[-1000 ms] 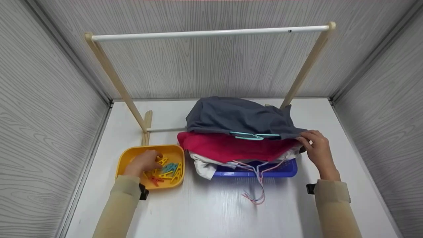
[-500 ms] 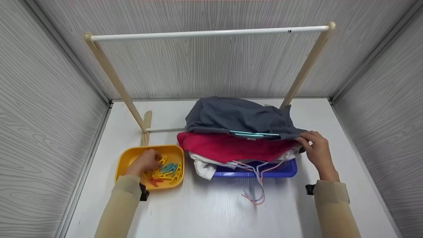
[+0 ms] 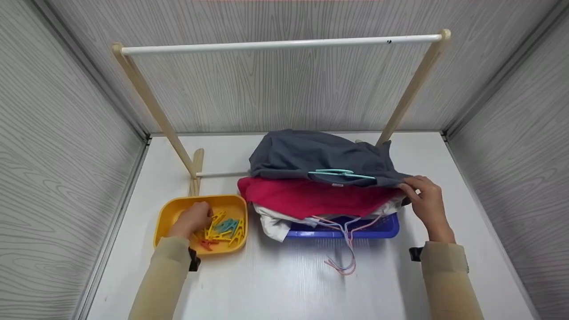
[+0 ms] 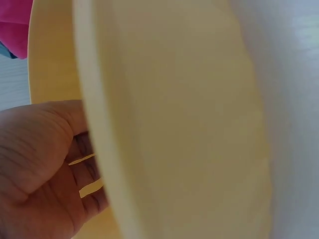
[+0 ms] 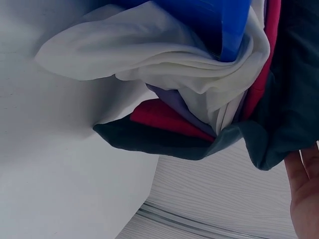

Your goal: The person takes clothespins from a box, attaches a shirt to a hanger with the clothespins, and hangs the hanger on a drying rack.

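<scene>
L hand (image 3: 193, 218) reaches down into the yellow rounded plastic basin (image 3: 224, 251) on the white bench (image 3: 289, 284), next to small yellow, teal & red plastic pegs (image 3: 227, 226); fingertips hidden (basin rim blocks them in L wrist view), so can't tell if they pinch a peg. R hand (image 3: 424, 200) pinches the R edge of the dark grey cloth garment (image 3: 318, 153) btwn thumb & fingers; R wrist cam gets only part of the hand, cut off at frame edge. Garment lies on the crimson cloth garment (image 3: 306, 198), w/ a teal hanger (image 3: 342, 172) partly visible at its near edge. Underneath, white cloth (image 3: 273, 226), mostly covered, over the blue plastic basket (image 3: 382, 232). Pink & pale blue hangers (image 3: 349, 242) stick out past its near rim, other ends out of sight under cloth
</scene>
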### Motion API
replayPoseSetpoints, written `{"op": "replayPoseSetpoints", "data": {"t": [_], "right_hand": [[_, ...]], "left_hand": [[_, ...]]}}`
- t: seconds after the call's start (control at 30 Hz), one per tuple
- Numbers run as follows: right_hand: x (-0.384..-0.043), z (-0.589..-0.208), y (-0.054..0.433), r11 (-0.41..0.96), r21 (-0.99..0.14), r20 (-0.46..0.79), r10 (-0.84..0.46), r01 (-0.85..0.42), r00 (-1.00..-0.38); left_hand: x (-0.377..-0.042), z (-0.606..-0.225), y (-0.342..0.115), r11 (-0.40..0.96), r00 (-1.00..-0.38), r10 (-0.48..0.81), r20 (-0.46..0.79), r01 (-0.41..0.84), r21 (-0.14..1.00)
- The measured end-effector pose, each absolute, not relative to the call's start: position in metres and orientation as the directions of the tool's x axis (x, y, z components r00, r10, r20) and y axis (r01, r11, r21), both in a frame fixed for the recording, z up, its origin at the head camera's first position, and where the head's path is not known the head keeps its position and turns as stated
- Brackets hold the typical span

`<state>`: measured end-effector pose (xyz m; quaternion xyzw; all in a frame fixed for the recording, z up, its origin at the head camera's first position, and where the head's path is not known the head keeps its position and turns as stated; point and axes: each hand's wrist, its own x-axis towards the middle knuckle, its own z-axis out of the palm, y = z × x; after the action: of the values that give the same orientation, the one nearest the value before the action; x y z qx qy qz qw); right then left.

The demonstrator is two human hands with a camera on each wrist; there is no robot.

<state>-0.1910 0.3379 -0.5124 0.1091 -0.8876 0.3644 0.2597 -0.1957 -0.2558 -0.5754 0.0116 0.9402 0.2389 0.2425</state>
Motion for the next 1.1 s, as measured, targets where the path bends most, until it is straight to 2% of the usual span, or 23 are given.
{"op": "replayPoseSetpoints", "data": {"t": [0.17, 0.37, 0.57, 0.73, 1.1], "right_hand": [[-0.191, -0.511, 0.336, 0.683, -0.604, 0.557, -0.007, -0.411, -0.831], [-0.191, -0.505, 0.331, 0.605, -0.708, 0.486, 0.046, -0.363, -0.873], [-0.190, -0.495, 0.324, 0.583, -0.737, 0.471, 0.077, -0.344, -0.879], [-0.180, -0.472, 0.310, 0.576, -0.742, 0.468, 0.077, -0.343, -0.881], [-0.174, -0.462, 0.303, 0.554, -0.762, 0.448, 0.078, -0.335, -0.891]], "left_hand": [[-0.193, -0.570, -0.260, 0.866, -0.893, 0.132, -0.431, -0.108, 0.488], [-0.190, -0.562, -0.271, 0.833, -0.915, 0.142, -0.377, -0.095, 0.545], [-0.181, -0.552, -0.279, 0.729, -0.916, 0.164, -0.367, -0.138, 0.671], [-0.176, -0.545, -0.280, 0.635, -0.930, 0.178, -0.322, -0.141, 0.759], [-0.176, -0.534, -0.272, 0.639, -0.967, 0.126, -0.219, -0.090, 0.764]]}}
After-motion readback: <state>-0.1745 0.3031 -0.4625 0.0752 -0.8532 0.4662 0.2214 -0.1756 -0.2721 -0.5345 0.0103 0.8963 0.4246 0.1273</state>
